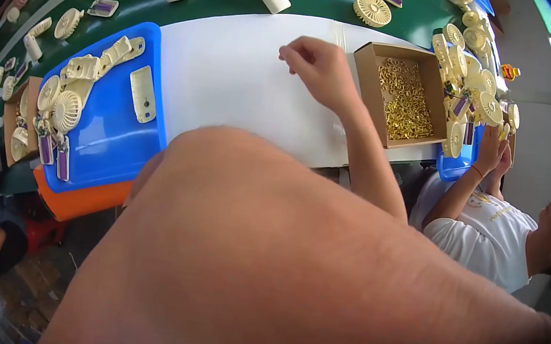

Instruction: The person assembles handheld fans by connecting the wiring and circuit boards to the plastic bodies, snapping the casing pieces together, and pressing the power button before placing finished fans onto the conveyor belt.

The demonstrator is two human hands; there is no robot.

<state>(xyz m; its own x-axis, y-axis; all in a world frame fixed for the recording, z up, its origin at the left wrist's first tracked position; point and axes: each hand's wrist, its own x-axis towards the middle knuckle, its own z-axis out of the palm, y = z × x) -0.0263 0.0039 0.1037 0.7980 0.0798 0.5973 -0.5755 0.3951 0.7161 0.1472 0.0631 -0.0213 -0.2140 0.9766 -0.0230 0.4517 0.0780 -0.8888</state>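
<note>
R hand [318,65] over white sheet [231,88], fingers pinched shut; can't tell if anything's in them.
Cardboard box [368,72] w/ gold parts [405,99] just right of it. L hand not visible, big forearm [289,272] blocks view. Blue tray [111,135] w/ cream fan parts [66,107] at left.

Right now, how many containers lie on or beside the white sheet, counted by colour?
Blue plastic trays: 2
Orange plastic tray, under the left blue one: 1
Open brown cardboard box of small gold metal parts: 1
Total: 4
</note>
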